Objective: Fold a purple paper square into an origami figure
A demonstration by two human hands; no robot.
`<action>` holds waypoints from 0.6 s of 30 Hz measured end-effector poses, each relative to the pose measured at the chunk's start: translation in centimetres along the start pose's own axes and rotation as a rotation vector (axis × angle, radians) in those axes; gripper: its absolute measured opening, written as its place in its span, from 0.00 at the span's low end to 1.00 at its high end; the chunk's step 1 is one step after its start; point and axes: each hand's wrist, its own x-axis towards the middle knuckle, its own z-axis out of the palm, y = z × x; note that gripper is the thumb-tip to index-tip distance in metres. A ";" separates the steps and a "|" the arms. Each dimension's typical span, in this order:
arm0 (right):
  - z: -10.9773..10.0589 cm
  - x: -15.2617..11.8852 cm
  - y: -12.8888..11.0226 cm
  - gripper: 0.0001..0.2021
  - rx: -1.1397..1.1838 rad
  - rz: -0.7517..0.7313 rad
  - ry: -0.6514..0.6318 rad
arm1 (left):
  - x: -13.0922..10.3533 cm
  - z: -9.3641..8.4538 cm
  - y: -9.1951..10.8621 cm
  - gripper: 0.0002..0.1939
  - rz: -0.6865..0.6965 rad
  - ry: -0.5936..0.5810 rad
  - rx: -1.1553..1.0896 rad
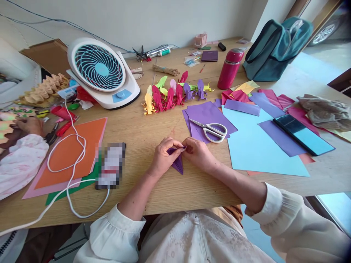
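A folded piece of purple paper is pinched between my two hands above the wooden table. My left hand closes on its left and upper side, thumb across the front. Fingertips of my right hand press on its upper right corner, close against the left thumb. The paper's pointed end hangs down below the fingers; part of it is hidden behind them. Just beyond my right hand, white-handled scissors lie on sheets of purple paper.
Light blue sheets and a dark phone lie right. Folded paper figures stand behind, near a red flask and a teal bag. Left are a fan, a cabled phone, orange paper and another person's hand.
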 end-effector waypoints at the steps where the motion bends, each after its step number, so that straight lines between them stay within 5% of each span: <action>1: -0.1 -0.2 0.0 0.05 -0.014 -0.009 0.012 | -0.2 0.0 0.2 0.05 -0.031 0.004 0.027; 8: -3.0 -2.2 -0.2 0.05 -0.194 -0.089 0.039 | -1.1 1.7 1.9 0.17 -0.133 -0.117 0.173; 18: -4.4 -4.5 0.1 0.06 -0.342 -0.244 -0.056 | -1.7 3.6 3.5 0.12 -0.115 -0.171 0.260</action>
